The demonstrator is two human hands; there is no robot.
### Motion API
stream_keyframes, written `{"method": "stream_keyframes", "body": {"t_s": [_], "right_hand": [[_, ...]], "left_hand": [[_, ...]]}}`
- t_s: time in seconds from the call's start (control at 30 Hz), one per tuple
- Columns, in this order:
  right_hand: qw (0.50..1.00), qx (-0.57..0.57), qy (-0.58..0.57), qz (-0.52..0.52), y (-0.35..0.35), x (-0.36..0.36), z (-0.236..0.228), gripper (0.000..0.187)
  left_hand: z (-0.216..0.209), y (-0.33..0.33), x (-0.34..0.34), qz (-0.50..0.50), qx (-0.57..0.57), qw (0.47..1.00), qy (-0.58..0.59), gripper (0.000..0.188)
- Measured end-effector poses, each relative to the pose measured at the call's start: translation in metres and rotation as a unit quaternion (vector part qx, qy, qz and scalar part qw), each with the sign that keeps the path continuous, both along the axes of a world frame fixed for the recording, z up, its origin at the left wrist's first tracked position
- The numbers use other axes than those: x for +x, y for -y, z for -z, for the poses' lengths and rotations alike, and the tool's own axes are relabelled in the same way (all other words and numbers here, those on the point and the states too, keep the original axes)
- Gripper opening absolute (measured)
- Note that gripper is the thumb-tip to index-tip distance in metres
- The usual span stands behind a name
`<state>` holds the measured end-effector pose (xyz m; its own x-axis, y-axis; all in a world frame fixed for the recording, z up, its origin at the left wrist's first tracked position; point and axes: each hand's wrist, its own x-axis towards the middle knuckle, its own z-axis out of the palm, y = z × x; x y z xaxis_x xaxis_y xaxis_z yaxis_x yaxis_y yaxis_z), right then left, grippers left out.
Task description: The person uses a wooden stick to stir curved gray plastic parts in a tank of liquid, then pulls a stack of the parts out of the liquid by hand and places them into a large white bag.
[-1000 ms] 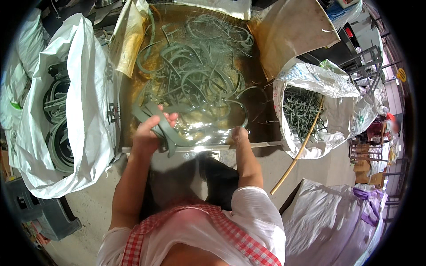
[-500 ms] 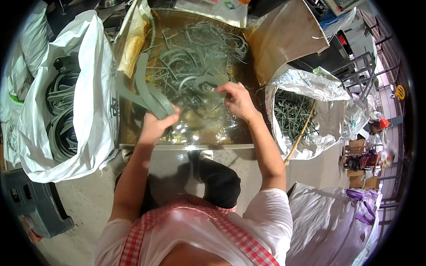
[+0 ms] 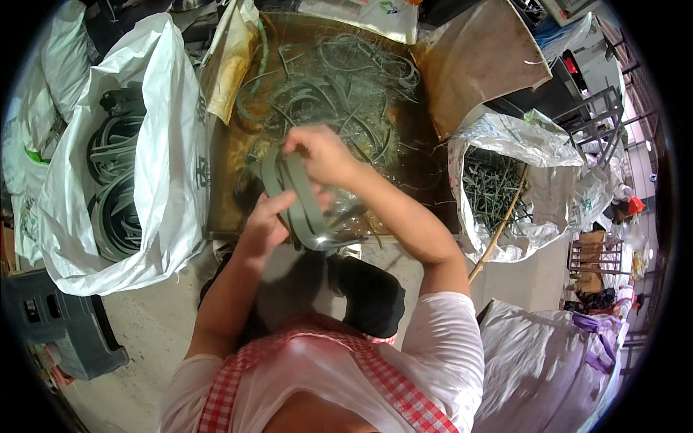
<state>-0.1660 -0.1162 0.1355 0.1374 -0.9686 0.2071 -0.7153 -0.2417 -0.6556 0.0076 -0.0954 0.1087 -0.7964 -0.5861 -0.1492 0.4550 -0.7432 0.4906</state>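
Observation:
A bundle of flat grey-green strips point(image 3: 302, 198), bent into long loops, is between my two hands above the near edge of a water-filled tray point(image 3: 442, 206). My left hand point(image 3: 273, 215) grips the bundle's lower left side, thumb across the strips. At the top of the loops my right hand point(image 3: 317, 153) is closed on the strips, slightly blurred by motion. More strips point(image 3: 346, 94) lie tangled and curled in the shallow, rippling water beyond my hands.
To the left stands a white woven sack point(image 3: 68, 224) holding coiled strips point(image 3: 119, 209). An open sack point(image 3: 559, 198) of short green scraps point(image 3: 487, 180) with a wooden stick point(image 3: 505, 216) stands right. A grey plastic stool point(image 3: 76, 335) is lower left; a large wrapped bundle point(image 3: 534, 361) is lower right.
My right hand has moved left from the water to the strips in my left hand. The strips, loose and trailing before, are now gathered into upright loops. The view has shifted slightly.

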Motion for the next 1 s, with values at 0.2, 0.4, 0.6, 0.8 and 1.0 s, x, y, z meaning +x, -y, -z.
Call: {"method": "stream_keyframes", "body": {"t_s": [0.2,0.4,0.6,0.8,1.0], "right_hand": [[0.968,-0.034,0.16,0.19,-0.01,-0.045,0.017,0.028],[0.866,0.123,0.045,0.483,-0.056,-0.226,0.231,0.027],[0.874,-0.015,-0.142,0.464,-0.035,-0.139,0.226,0.018],[0.879,0.179,0.281,0.341,0.057,-0.075,0.196,0.043],[0.765,0.238,0.48,0.357,0.1,-0.061,0.237,0.071]], "left_hand": [[0.015,0.011,0.016,-0.001,-0.069,0.994,0.089,0.051],[-0.008,0.026,0.019,0.002,-0.06,0.993,0.102,0.056],[0.014,0.03,0.035,-0.002,-0.083,0.985,0.153,0.05],[0.016,0.029,0.031,-0.033,-0.106,0.97,0.218,0.03],[0.027,0.036,0.029,-0.047,-0.076,0.971,0.222,0.058]]}}
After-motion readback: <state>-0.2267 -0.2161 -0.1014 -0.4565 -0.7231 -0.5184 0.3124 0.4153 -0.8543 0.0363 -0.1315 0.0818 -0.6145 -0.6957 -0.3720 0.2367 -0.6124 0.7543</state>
